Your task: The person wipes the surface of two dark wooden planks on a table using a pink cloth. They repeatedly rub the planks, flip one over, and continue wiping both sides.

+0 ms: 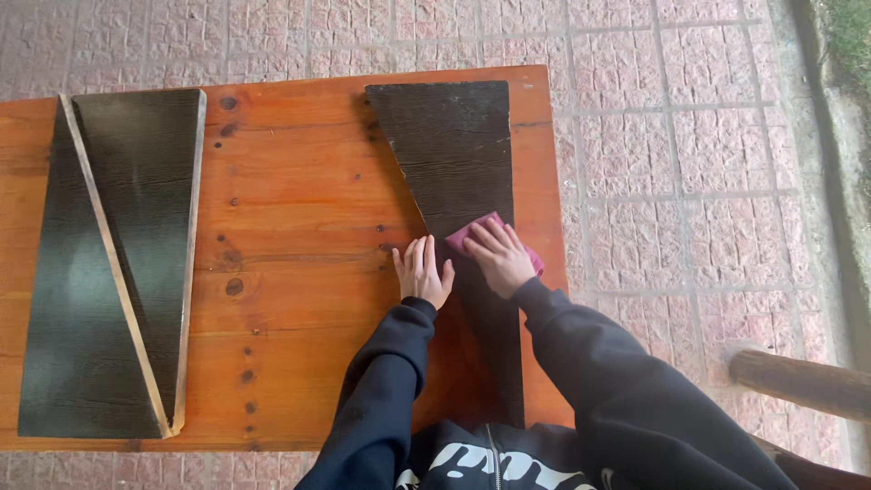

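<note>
Hands on dark-stained tapered wooden board (458,163), lying flat at right end of orange knotty pine table (299,227). Right hand (497,256) flat, fingers spread, pressing small pink cloth (472,233) against board's narrowing middle; cloth pinned under palm, not pinched. Left hand (422,270) open, fingers together, palm down at board's left edge, gripping nothing. Two more dark triangular wooden boards (113,263) with pale edges lie side by side at table's left end, well apart. Pinkish paving tiles (689,163) surround table.

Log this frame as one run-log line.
right hand: pressing pink cloth on dark tapered board | left hand: flat at board edge | two dark boards left on wooden table
</note>
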